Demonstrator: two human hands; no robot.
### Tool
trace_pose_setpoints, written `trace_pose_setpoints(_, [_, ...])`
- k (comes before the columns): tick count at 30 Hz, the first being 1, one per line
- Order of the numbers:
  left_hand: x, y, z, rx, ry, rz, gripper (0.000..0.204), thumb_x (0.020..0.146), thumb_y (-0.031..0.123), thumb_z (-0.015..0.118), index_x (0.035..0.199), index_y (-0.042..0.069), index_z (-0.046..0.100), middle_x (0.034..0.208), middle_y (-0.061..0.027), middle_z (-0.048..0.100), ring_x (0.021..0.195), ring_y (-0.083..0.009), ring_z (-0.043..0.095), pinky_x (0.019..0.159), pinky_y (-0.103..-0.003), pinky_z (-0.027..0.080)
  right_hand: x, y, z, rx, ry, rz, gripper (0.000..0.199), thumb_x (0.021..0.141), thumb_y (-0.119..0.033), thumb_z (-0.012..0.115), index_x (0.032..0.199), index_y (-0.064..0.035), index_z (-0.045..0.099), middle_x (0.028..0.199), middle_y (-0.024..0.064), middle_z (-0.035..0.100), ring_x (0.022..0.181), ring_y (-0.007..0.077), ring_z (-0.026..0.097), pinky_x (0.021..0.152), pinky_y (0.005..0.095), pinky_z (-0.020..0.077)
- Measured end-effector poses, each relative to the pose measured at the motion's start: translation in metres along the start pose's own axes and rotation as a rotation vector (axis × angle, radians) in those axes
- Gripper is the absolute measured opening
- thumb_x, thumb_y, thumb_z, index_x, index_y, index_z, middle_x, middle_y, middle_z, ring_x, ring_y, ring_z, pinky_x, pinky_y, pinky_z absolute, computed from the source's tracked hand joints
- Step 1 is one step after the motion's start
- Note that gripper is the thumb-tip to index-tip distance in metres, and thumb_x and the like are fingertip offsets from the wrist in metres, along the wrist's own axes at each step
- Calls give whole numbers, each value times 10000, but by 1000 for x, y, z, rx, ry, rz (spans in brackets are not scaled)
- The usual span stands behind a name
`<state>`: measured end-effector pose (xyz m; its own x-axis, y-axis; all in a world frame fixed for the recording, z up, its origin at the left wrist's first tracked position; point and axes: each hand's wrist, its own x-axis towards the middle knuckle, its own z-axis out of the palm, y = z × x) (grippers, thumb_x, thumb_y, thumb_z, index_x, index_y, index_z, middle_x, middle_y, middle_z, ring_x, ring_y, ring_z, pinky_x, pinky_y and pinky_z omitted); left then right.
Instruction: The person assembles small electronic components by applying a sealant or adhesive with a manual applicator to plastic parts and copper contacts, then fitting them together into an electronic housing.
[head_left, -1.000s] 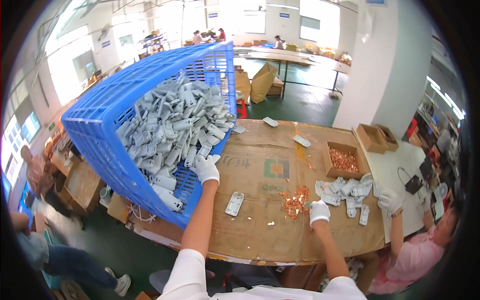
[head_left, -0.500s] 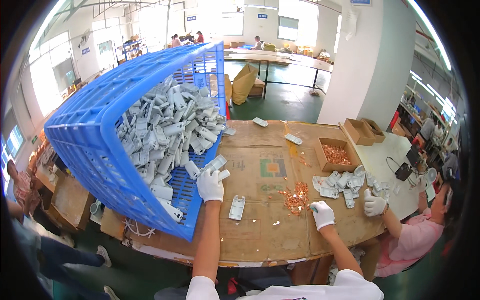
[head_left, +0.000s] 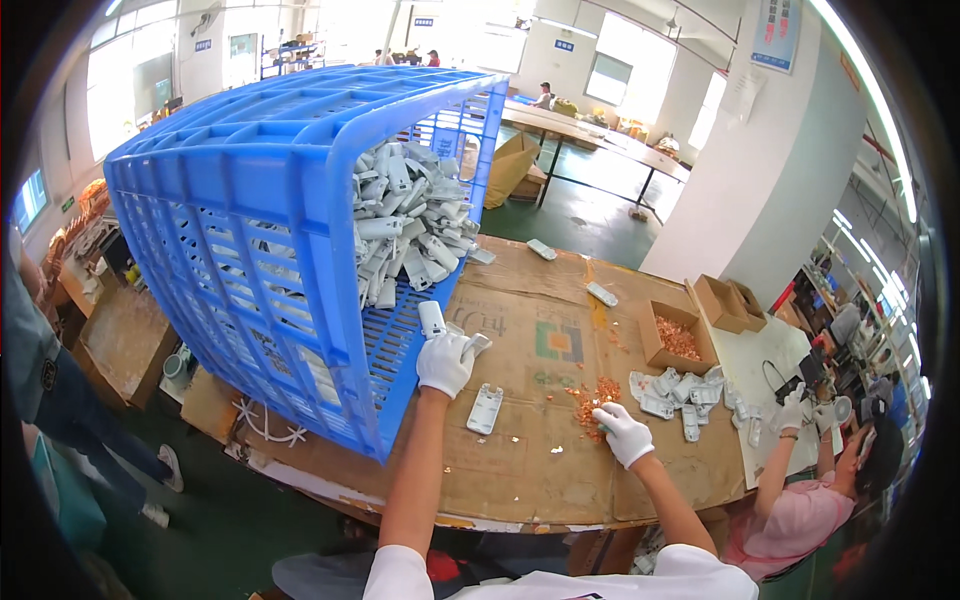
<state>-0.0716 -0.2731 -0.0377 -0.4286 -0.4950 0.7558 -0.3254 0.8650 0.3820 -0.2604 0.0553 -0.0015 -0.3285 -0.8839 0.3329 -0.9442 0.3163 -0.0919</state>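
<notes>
My left hand (head_left: 445, 364), in a white glove, is closed around white plastic casings (head_left: 431, 318) at the open side of a blue crate (head_left: 345, 250). The crate lies tipped on its side, with many similar casings (head_left: 410, 215) heaped inside. One hollow casing (head_left: 485, 409) lies on the cardboard between my hands. At the near edge of a pile of small copper-coloured pieces (head_left: 598, 394) is my right hand (head_left: 624, 434), also gloved. Its fingers are closed on a small greenish object, mostly hidden by the glove.
A cardboard box (head_left: 655, 345) of copper-coloured pieces stands at the right, with a cluster of casings (head_left: 655, 404) before it. Two casings lie farther back. A co-worker in pink (head_left: 800, 520) sits at the right, hands raised. Another person (head_left: 85, 400) stands at the left.
My right hand has moved left to the copper-coloured pile. My left hand still grips casings by the crate. The co-worker's gloved hand has left the casing cluster. The whole view has shifted.
</notes>
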Motion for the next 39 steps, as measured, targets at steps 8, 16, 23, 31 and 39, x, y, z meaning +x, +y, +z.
trace_pose_setpoints(8, [-7, -26, 23, -553, 69, -329, 208, 852, -5, 551, 1047, 56, 587, 1026, -125, 610, 905, -288, 611, 839, -363, 479, 14, 9, 13, -66, 12, -92, 155, 757, -99, 666, 885, -178, 629, 890, 12, 602, 710, 241, 639, 586, 368, 514])
trace_pose_setpoints(16, [-11, -24, 18, -737, 75, -366, 514, 797, -149, 466, 1246, 84, 562, 1105, -134, 610, 1044, -268, 577, 934, -344, 440, 20, 7, 16, -101, -94, 90, 112, 764, -148, 674, 828, -142, 583, 864, 58, 602, 710, 289, 633, 607, 415, 505])
trace_pose_setpoints(23, [-1, -16, 22, -667, 72, -329, 404, 711, -128, 626, 1069, 59, 612, 1001, -106, 593, 992, -249, 585, 876, -325, 469, 24, 6, 22, -163, -119, 95, 233, 790, -120, 633, 998, -188, 552, 887, 90, 579, 713, 332, 642, 603, 447, 513])
trace_pose_setpoints(31, [-8, -26, 27, -626, 210, -467, 211, 763, 8, 707, 860, 42, 524, 818, -64, 599, 780, -175, 597, 746, -303, 494, 37, 11, 19, -95, -178, 128, 182, 780, -166, 660, 944, -162, 582, 941, 94, 599, 800, 335, 640, 697, 449, 511])
trace_pose_setpoints(39, [0, -4, 10, -862, -38, -724, 303, 839, 5, 623, 1131, 41, 551, 860, -78, 634, 705, -195, 637, 676, -311, 538, 35, 21, 11, -108, -159, 154, 153, 778, -183, 668, 883, -124, 573, 888, 111, 609, 791, 349, 639, 699, 451, 510])
